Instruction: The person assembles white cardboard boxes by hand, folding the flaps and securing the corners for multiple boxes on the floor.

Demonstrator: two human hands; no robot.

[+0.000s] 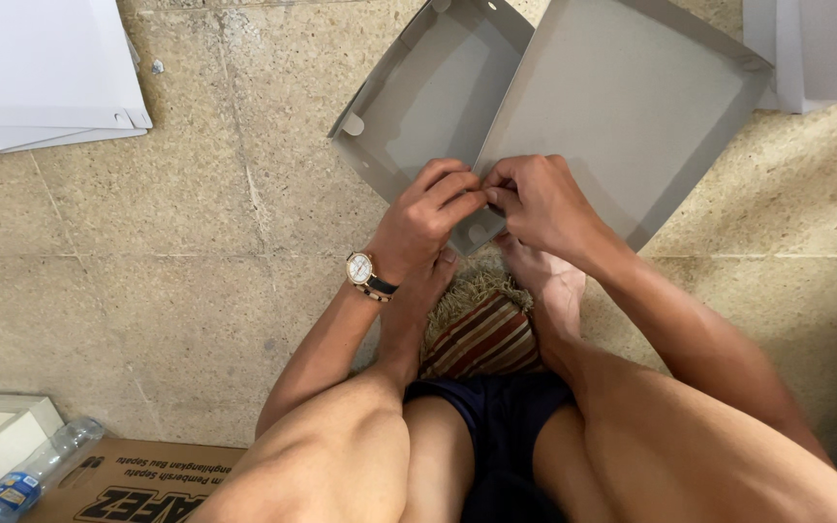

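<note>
Matt grey cardboard box (622, 107) over rough speckled stone floor (147, 252), beside a clear plastic bottle (36, 475).

A stack of flat white card sheets (46, 73) lay on the speckled stone floor (167, 213) at upper left, more white sheets (811, 48) at upper right, a striped fringed mat (481, 334) underfoot, and a plastic bottle (31, 473) beside a brown carton (138, 479) at lower left.

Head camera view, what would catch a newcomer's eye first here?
Both hands, left hand and right hand, meet at centre, fingers pinching the near edge of a grey fold-up cardboard box lying open on the stone floor. A gold wristwatch marks the left wrist; white flat sheets lie top left.
</note>
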